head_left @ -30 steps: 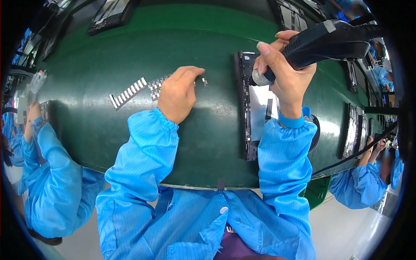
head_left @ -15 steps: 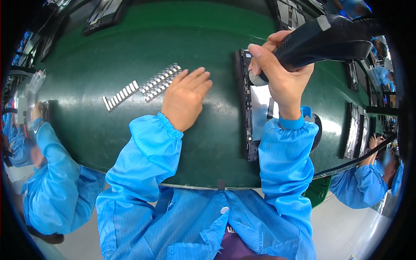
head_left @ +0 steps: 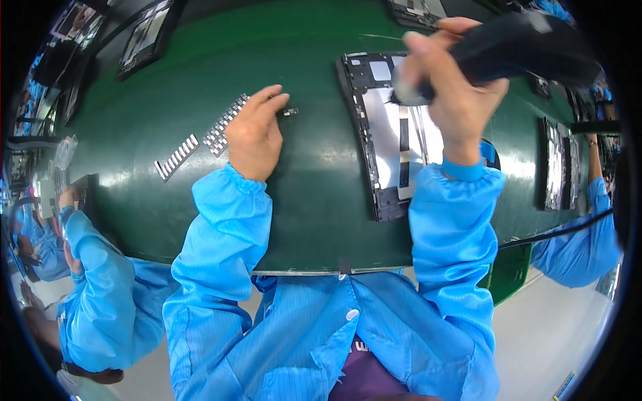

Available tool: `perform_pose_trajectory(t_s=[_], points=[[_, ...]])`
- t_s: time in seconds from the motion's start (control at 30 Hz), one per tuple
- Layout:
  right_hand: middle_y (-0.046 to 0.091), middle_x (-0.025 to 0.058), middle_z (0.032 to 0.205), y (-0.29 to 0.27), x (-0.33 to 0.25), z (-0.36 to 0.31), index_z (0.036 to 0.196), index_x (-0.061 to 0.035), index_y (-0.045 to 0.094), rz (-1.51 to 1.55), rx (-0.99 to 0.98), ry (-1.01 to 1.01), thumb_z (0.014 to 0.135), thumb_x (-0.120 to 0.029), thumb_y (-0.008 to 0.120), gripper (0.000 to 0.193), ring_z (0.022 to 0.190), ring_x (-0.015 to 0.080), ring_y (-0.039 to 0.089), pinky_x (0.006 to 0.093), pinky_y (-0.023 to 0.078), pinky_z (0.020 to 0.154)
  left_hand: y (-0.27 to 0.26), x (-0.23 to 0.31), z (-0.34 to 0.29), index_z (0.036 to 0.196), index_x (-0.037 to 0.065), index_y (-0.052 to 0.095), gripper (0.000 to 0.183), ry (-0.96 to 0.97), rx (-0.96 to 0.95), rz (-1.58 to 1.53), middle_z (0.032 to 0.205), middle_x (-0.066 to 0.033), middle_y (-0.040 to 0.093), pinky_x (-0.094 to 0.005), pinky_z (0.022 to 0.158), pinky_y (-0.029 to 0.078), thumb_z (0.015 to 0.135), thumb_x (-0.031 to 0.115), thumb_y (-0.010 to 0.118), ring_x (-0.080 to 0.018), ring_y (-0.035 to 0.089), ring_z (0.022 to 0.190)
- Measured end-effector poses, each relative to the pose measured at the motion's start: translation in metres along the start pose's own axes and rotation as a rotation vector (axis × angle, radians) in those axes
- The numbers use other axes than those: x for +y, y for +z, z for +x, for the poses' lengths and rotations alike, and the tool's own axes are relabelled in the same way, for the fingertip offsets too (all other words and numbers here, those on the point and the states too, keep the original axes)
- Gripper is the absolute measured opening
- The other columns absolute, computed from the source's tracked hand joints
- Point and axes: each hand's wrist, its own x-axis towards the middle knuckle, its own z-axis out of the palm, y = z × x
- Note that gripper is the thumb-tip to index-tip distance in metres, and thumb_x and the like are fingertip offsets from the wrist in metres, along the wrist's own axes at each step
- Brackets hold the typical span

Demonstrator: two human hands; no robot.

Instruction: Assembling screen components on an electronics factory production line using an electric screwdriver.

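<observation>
My right hand (head_left: 461,100) is wrapped around a black handheld tool (head_left: 521,50) with a bulky curved body. Its pale rounded end, blurred by motion, hangs over a black device frame (head_left: 371,180) with silvery panels; what kind of tool it is I cannot make out. My left hand (head_left: 254,137) hovers palm down, fingers stretched and a little apart. Just beside its fingertips is a tiny dark part (head_left: 289,112) with light spots. Partly behind that hand lies a strip of small black-and-white parts (head_left: 217,134), next to a white-striped strip (head_left: 177,158).
More device frames lie at the far left (head_left: 146,37), far centre and right (head_left: 554,164) of the green table (head_left: 314,174). A black cable (head_left: 562,227) runs near the right edge, above a green bin (head_left: 511,274). Co-workers in blue sleeves sit on both sides.
My left hand has moved left over the parts strip, and the tiny dark part now shows beside it. The device frame appears turned and more exposed. The tool has shifted slightly up and right.
</observation>
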Motion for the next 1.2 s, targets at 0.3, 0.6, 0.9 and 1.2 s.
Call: perform_pose_trajectory(t_s=[0.3, 0.6, 0.9, 1.2], points=[[0.059, 0.0077, 0.061, -0.079, -0.032, -0.035, 0.100, 0.0028, 0.053, -0.179, 0.308, 0.003, 0.074, 0.005, 0.068, 0.030, 0.051, 0.0147, 0.056, 0.0260, 0.045, 0.053, 0.017, 0.084, -0.015, 0.102, -0.001, 0.062, 0.030, 0.247, -0.245, -0.280, 0.113, -0.0155, 0.060, -0.0391, 0.089, 0.046, 0.072, 0.005, 0.065, -0.0294, 0.058, 0.104], [0.056, 0.0068, 0.062, -0.096, -0.040, -0.047, 0.101, 0.0023, 0.052, -0.148, 0.369, 0.003, 0.074, 0.006, 0.067, 0.031, 0.050, 0.0146, 0.053, 0.0287, 0.045, 0.052, 0.039, 0.115, -0.051, 0.102, -0.003, 0.062, 0.041, 0.361, -0.332, 0.012, 0.117, -0.0136, 0.057, -0.0436, 0.100, 0.035, 0.067, 0.014, 0.074, -0.0264, 0.052, 0.116], [0.055, 0.0043, 0.062, -0.103, -0.039, -0.058, 0.100, 0.0009, 0.051, -0.141, 0.311, 0.049, 0.074, 0.008, 0.067, 0.031, 0.051, 0.0108, 0.052, 0.0225, 0.043, 0.050, 0.020, 0.065, 0.022, 0.099, -0.006, 0.060, 0.032, 0.245, -0.296, 0.183, 0.112, -0.0191, 0.059, -0.0440, 0.093, 0.044, 0.073, 0.010, 0.071, -0.0346, 0.054, 0.110], [0.055, 0.0026, 0.061, -0.096, -0.038, -0.061, 0.099, 0.0013, 0.051, -0.079, 0.289, 0.134, 0.073, 0.009, 0.067, 0.031, 0.051, 0.0073, 0.051, 0.0201, 0.039, 0.047, 0.017, -0.044, 0.140, 0.095, -0.001, 0.062, 0.019, 0.271, -0.273, 0.521, 0.108, -0.0162, 0.060, -0.0430, 0.086, 0.046, 0.077, 0.006, 0.058, -0.0358, 0.058, 0.093]])
